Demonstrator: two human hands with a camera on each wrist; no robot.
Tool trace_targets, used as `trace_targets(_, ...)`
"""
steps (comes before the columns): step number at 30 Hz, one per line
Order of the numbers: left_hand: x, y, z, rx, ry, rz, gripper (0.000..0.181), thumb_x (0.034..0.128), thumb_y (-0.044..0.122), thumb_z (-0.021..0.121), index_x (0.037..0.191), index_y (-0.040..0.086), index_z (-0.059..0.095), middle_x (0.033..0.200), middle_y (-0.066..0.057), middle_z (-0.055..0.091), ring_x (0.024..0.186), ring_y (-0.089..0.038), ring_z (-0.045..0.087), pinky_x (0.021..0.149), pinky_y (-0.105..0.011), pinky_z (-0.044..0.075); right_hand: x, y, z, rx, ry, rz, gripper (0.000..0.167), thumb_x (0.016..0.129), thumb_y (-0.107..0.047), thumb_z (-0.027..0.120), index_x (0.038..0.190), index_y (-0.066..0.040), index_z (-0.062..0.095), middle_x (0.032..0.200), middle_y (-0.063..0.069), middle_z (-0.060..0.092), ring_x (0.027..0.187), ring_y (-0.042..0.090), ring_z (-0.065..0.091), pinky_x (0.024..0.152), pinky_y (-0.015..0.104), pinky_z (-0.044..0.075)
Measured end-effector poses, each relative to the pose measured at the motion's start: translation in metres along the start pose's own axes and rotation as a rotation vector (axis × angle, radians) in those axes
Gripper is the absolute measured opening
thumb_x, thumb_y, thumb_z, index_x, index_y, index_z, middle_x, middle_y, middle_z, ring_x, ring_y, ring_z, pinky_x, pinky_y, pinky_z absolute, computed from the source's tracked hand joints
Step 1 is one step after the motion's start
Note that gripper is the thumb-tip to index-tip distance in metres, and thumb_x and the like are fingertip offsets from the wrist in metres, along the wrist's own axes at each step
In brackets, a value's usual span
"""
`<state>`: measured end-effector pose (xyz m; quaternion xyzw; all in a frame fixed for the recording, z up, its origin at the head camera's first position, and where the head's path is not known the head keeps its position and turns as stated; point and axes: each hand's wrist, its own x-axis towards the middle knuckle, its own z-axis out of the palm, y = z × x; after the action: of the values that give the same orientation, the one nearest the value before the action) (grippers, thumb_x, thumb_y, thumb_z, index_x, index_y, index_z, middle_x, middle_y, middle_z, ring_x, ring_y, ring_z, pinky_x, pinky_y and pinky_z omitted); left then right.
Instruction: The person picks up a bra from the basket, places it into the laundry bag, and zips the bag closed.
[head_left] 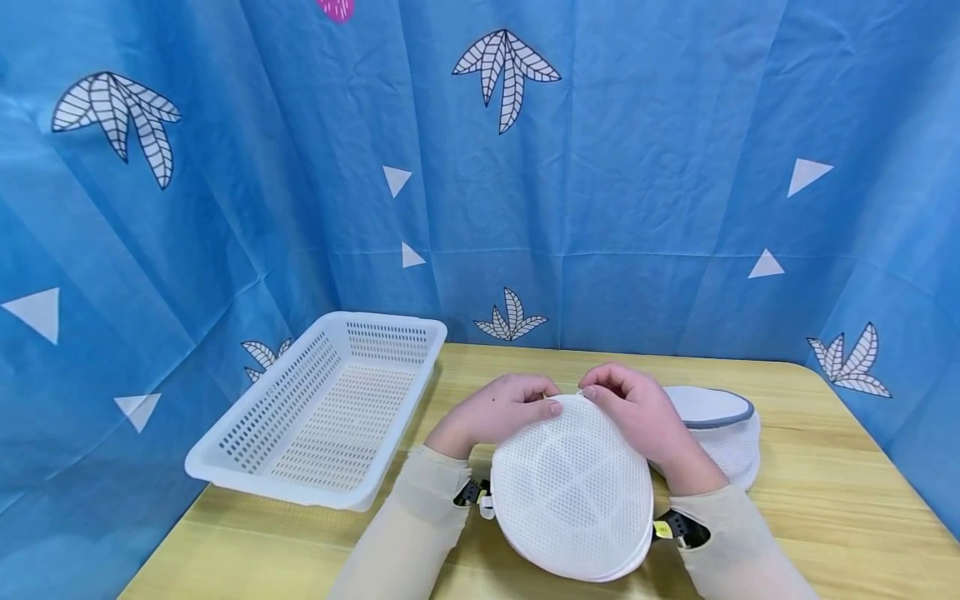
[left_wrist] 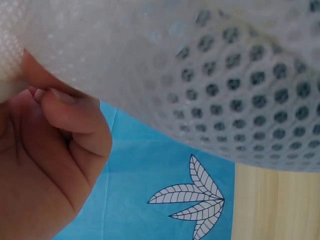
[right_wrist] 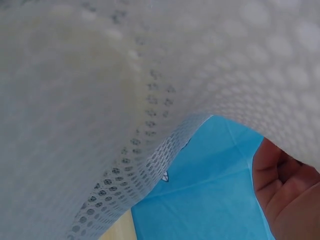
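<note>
A round white mesh laundry bag (head_left: 573, 492) hangs between both hands, its flat face toward the head camera. My left hand (head_left: 506, 408) pinches its upper left edge between thumb and fingers. At the top edge, my right hand (head_left: 633, 408) pinches the rim beside a small tab. In the left wrist view the curled fingers of the left hand (left_wrist: 75, 125) sit at the border of the mesh (left_wrist: 260, 100). White mesh (right_wrist: 125, 100) fills much of the right wrist view, and the right hand (right_wrist: 287, 175) shows partly at its edge.
A white perforated plastic basket (head_left: 427, 367) stands on the left of the wooden table (head_left: 825, 467). Behind the right hand lies a second white mesh bag (head_left: 723, 442) with a grey trim. A blue patterned curtain (head_left: 637, 167) surrounds the table's back and sides.
</note>
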<state>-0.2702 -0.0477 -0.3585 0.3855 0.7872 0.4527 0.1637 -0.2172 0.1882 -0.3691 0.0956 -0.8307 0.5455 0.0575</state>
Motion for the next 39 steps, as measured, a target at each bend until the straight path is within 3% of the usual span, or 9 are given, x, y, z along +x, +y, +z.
trace_targets(5,0.0,0.0,0.001,0.071,0.026,0.005,0.015,0.1034,0.029,0.059,0.096,0.021,0.069,0.083,0.004,0.066,0.072,-0.014,0.064,0.064,-0.029,0.053,0.0,0.001,0.0,-0.019,0.003,-0.016,0.013,0.101,-0.022,0.065,0.105,-0.011,0.07,0.097,0.006,0.068,0.082,0.026,0.063,0.068,0.032,0.054)
trace_targets(11,0.001,-0.003,-0.001,0.106,0.075,-0.002,0.016,0.104,0.033,0.058,0.096,0.023,0.067,0.083,0.004,0.064,0.074,-0.013,0.062,0.065,-0.03,0.052,0.0,0.0,0.002,-0.044,0.018,-0.054,0.015,0.102,-0.025,0.063,0.104,-0.011,0.069,0.097,0.006,0.068,0.081,0.024,0.062,0.068,0.032,0.053)
trace_targets(15,-0.002,-0.005,-0.006,0.053,0.135,-0.03,0.017,0.1044,0.034,0.057,0.097,0.024,0.067,0.086,0.002,0.065,0.075,-0.016,0.063,0.067,-0.033,0.054,0.0,-0.001,0.001,-0.024,0.054,-0.027,0.017,0.103,-0.027,0.061,0.104,-0.011,0.067,0.097,0.007,0.067,0.081,0.024,0.062,0.069,0.032,0.053)
trace_targets(18,-0.006,-0.005,-0.012,-0.016,0.214,-0.059,0.017,0.1048,0.034,0.056,0.097,0.022,0.067,0.089,0.0,0.066,0.074,-0.018,0.064,0.065,-0.036,0.055,0.0,-0.001,0.0,0.033,0.104,0.007,0.02,0.103,-0.029,0.062,0.105,-0.01,0.066,0.097,0.009,0.066,0.084,0.024,0.061,0.069,0.031,0.052)
trace_targets(23,-0.008,-0.004,-0.019,-0.093,0.297,-0.042,0.017,0.1056,0.029,0.056,0.098,0.017,0.065,0.092,-0.004,0.066,0.074,-0.021,0.065,0.065,-0.037,0.056,0.001,-0.001,-0.002,0.115,0.162,0.022,0.025,0.103,-0.029,0.061,0.109,-0.006,0.064,0.098,0.015,0.061,0.085,0.025,0.058,0.069,0.031,0.051)
trace_targets(31,-0.006,-0.004,-0.017,-0.09,0.215,-0.021,0.018,0.1052,0.028,0.057,0.097,0.015,0.065,0.088,-0.005,0.066,0.07,-0.022,0.066,0.065,-0.037,0.056,0.001,-0.005,-0.007,0.031,0.219,0.087,0.026,0.103,-0.035,0.06,0.112,-0.011,0.065,0.099,0.013,0.061,0.086,0.028,0.059,0.068,0.031,0.051)
trace_targets(39,-0.008,-0.002,-0.017,-0.022,0.164,0.015,0.011,0.1031,0.025,0.06,0.098,0.017,0.066,0.09,-0.001,0.066,0.082,-0.019,0.063,0.075,-0.035,0.052,0.001,-0.005,-0.01,-0.034,0.205,0.063,0.031,0.104,-0.035,0.059,0.113,-0.007,0.066,0.097,0.012,0.061,0.087,0.028,0.057,0.07,0.03,0.049)
